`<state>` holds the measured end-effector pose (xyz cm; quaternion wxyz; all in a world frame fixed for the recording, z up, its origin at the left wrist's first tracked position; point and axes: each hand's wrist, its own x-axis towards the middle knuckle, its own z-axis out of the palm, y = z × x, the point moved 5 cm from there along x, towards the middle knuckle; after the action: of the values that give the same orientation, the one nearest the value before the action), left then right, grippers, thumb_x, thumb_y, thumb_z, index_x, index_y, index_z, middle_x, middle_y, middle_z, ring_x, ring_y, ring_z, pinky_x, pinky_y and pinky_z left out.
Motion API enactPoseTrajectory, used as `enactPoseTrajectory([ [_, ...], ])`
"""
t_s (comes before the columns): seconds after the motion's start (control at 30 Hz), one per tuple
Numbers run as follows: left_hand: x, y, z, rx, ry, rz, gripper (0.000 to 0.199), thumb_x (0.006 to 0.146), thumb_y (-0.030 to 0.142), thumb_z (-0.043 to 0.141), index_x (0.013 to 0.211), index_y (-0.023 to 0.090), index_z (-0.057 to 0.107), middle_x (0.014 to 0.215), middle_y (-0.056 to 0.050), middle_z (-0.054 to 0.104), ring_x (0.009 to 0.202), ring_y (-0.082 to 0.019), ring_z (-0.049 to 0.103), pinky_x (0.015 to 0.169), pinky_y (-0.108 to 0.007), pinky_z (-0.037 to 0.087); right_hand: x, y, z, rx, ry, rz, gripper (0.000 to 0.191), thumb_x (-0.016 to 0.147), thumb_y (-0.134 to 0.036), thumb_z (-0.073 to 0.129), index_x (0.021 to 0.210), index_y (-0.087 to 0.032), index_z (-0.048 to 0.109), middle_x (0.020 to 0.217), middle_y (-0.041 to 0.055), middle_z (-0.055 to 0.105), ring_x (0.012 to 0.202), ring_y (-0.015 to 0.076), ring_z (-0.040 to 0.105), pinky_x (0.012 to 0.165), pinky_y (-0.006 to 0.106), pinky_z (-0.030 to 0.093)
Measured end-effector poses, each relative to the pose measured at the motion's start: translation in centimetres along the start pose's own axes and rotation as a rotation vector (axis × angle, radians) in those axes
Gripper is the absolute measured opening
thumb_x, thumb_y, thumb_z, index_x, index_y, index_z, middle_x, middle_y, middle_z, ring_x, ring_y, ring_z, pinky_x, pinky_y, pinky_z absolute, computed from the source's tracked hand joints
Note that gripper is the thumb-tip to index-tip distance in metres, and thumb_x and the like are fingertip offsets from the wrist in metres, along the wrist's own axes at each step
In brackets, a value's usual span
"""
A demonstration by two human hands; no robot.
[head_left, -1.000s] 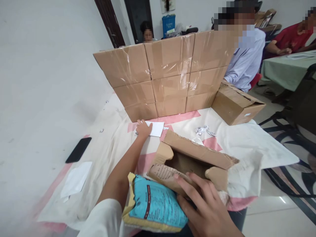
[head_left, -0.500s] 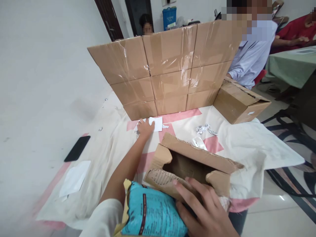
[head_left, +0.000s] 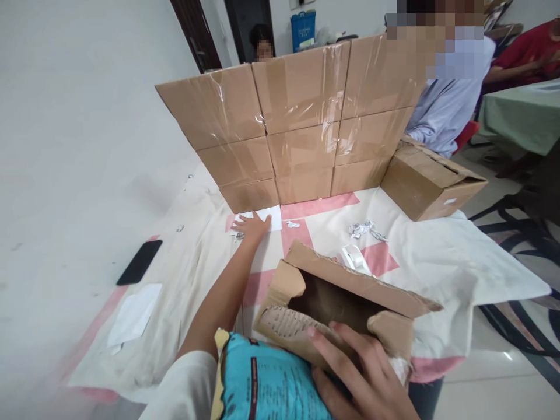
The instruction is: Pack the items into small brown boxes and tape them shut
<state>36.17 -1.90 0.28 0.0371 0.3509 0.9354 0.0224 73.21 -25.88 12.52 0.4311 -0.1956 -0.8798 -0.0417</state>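
My left hand (head_left: 252,226) lies flat with spread fingers on a white sheet of paper (head_left: 275,218) at the foot of the cardboard panel. Closer to me, an opened cardboard box (head_left: 282,280) shows its dark inside between raised flaps. The outstretched fingers of my right hand (head_left: 365,373) rest over its near flap. Beside that hand's thumb, a blue printed packet (head_left: 275,379) with a torn yellowish edge sits at the bottom of the view. Whether the thumb presses on the packet, I cannot tell. Behind the box stands a roll of white tape (head_left: 355,259).
A tall panel of taped cardboard boxes (head_left: 301,146) stands across the table's back. Another carton (head_left: 431,181) is at right. Crumpled silvery scraps (head_left: 367,230) lie on the cloth (head_left: 201,268). A black phone (head_left: 140,262) and white paper (head_left: 135,315) lie left. Other people sit beyond.
My left hand and the paper under it have slid a little to the left. The blue packet appears slightly lower. My right hand stays over the box flap.
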Motion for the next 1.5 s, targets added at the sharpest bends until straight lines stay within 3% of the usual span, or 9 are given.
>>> enactPoseTrajectory([
  [0.13, -0.8, 0.7, -1.1, -0.01, 0.085, 0.093, 0.08, 0.094, 0.066, 0.031, 0.151, 0.011, 0.046, 0.159, -0.031, 0.037, 0.148, -0.055, 0.028, 0.11, -0.076, 0.027, -0.4, 0.2, 0.2, -0.006, 0.042, -0.007, 0.016, 0.089, -0.014, 0.06, 0.077, -0.022, 0.066, 0.134, 0.0005, 0.069, 0.114, 0.0282, 0.06, 0.09, 0.041, 0.043],
  [0.27, -2.7, 2.7, -0.7, -0.041, 0.083, 0.371, 0.057, 0.1, 0.056, 0.032, 0.148, 0.032, 0.051, 0.162, -0.009, 0.041, 0.15, -0.036, 0.033, 0.121, -0.056, 0.029, -0.4, 0.5, 0.0, -0.028, 0.033, -0.006, 0.009, 0.088, -0.02, 0.066, 0.08, -0.024, 0.066, 0.134, 0.0007, 0.07, 0.116, 0.0268, 0.061, 0.09, 0.038, 0.045],
  [0.37, -3.3, 3.7, 0.0, -0.066, 0.026, 0.485, 0.055, 0.099, 0.06, 0.034, 0.15, 0.043, 0.047, 0.167, 0.001, 0.035, 0.152, -0.035, 0.029, 0.121, -0.058, 0.028, -0.5, 0.4, 0.3, -0.041, -0.002, -0.022, 0.004, 0.088, -0.025, 0.068, 0.084, -0.025, 0.068, 0.134, 0.0022, 0.07, 0.12, 0.0282, 0.059, 0.091, 0.039, 0.046],
  [0.53, -2.9, 3.3, 0.1, -0.111, 0.001, 0.431, 0.055, 0.099, 0.062, 0.033, 0.149, 0.044, 0.047, 0.164, -0.004, 0.038, 0.151, -0.043, 0.028, 0.114, -0.073, 0.029, -0.6, 0.4, 0.2, -0.021, 0.041, 0.019, 0.007, 0.087, -0.025, 0.069, 0.081, -0.024, 0.066, 0.137, 0.0036, 0.068, 0.123, 0.0297, 0.057, 0.093, 0.041, 0.046],
  [0.73, -3.2, 3.1, -0.1, -0.132, 0.034, 0.319, 0.06, 0.1, 0.061, 0.039, 0.152, 0.031, 0.044, 0.162, -0.012, 0.034, 0.148, -0.04, 0.032, 0.116, -0.072, 0.026, 0.1, 0.2, -0.4, -0.011, -0.084, 0.015, 0.01, 0.088, -0.015, 0.065, 0.082, -0.023, 0.067, 0.132, 0.0024, 0.07, 0.117, 0.0283, 0.059, 0.091, 0.04, 0.045],
  [0.93, -3.4, 4.0, -0.5, -0.108, 0.015, 0.231, 0.057, 0.1, 0.061, 0.038, 0.146, 0.029, 0.051, 0.161, -0.015, 0.038, 0.144, -0.042, 0.035, 0.112, -0.073, 0.027, -0.5, 0.0, 0.1, -0.002, 0.04, -0.001, 0.016, 0.087, -0.011, 0.061, 0.076, -0.021, 0.065, 0.133, 0.0012, 0.069, 0.113, 0.0287, 0.06, 0.09, 0.041, 0.042],
  [1.03, -3.4, 4.4, -1.0, -0.071, 0.02, 0.186, 0.057, 0.099, 0.061, 0.043, 0.142, 0.025, 0.055, 0.157, -0.016, 0.043, 0.143, -0.042, 0.036, 0.113, -0.068, 0.029, -0.8, 0.2, 0.2, 0.007, 0.052, 0.029, 0.015, 0.086, -0.011, 0.063, 0.076, -0.022, 0.065, 0.131, 0.0007, 0.07, 0.114, 0.0278, 0.06, 0.092, 0.041, 0.043],
  [1.23, -2.7, 4.8, -1.6, -0.009, 0.005, 0.158, 0.049, 0.096, 0.05, 0.061, 0.134, 0.018, 0.059, 0.143, -0.013, 0.056, 0.131, -0.03, 0.054, 0.112, -0.058, 0.043, -0.8, 0.2, 0.0, -0.011, 0.03, 0.026, 0.012, 0.086, -0.013, 0.065, 0.077, -0.021, 0.066, 0.137, 0.0028, 0.066, 0.115, 0.0293, 0.06, 0.091, 0.042, 0.044],
  [1.5, -2.5, 4.6, -2.1, -0.048, 0.052, 0.156, 0.047, 0.098, 0.051, 0.059, 0.129, 0.016, 0.061, 0.129, -0.012, 0.064, 0.117, -0.026, 0.063, 0.102, -0.051, 0.052, -0.1, 0.1, -0.1, -0.009, -0.001, 0.027, 0.018, 0.09, -0.011, 0.059, 0.077, -0.022, 0.066, 0.13, 0.0012, 0.071, 0.112, 0.0282, 0.06, 0.089, 0.04, 0.043],
])
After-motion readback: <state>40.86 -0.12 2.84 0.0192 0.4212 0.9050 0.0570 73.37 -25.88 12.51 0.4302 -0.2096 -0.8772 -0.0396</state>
